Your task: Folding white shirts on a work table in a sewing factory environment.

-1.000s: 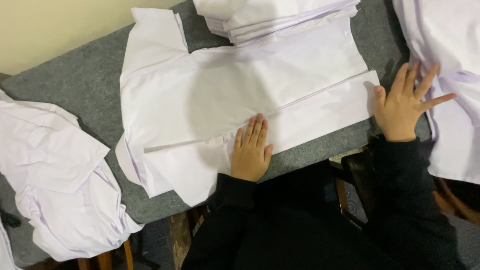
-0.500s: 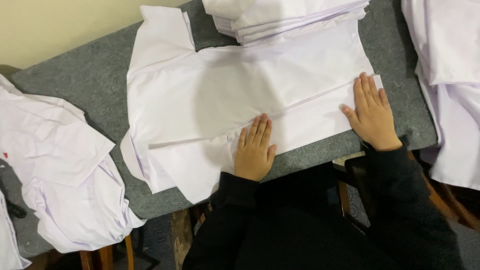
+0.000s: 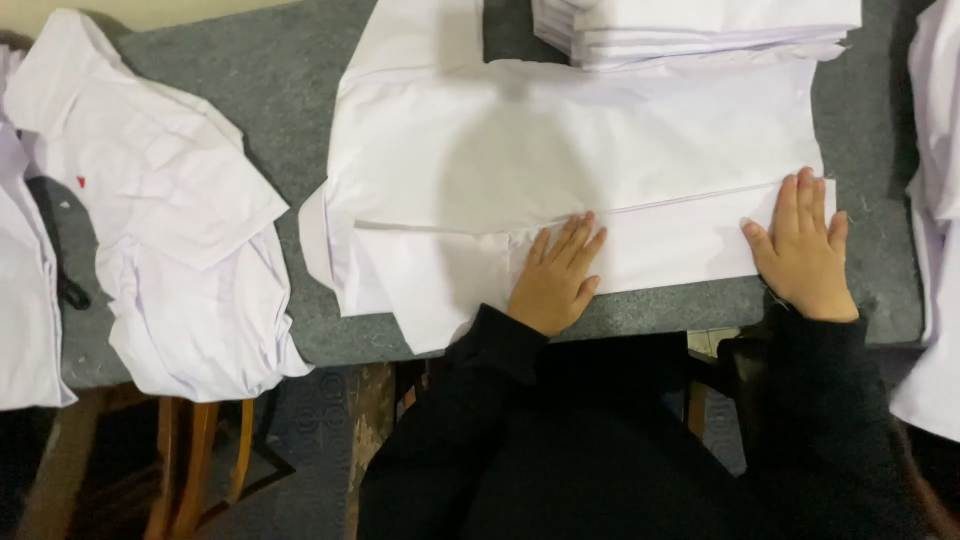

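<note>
White shirt [image 3: 560, 170] lay spread near the grey worktop's [image 3: 250, 80] front edge | left hand [image 3: 556, 278] flat, fingers together, pressing its folded strip | right hand [image 3: 803, 250] flat, pressing strip's end | folded stack [image 3: 690, 25] at back edge

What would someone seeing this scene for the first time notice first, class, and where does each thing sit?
First, the white garment spread flat across the middle of the grey table, with the left hand and right hand pressed flat on its folded near edge. Next, a neat stack of folded white garments at the far edge, and a rumpled heap of white garments on the left.
</note>
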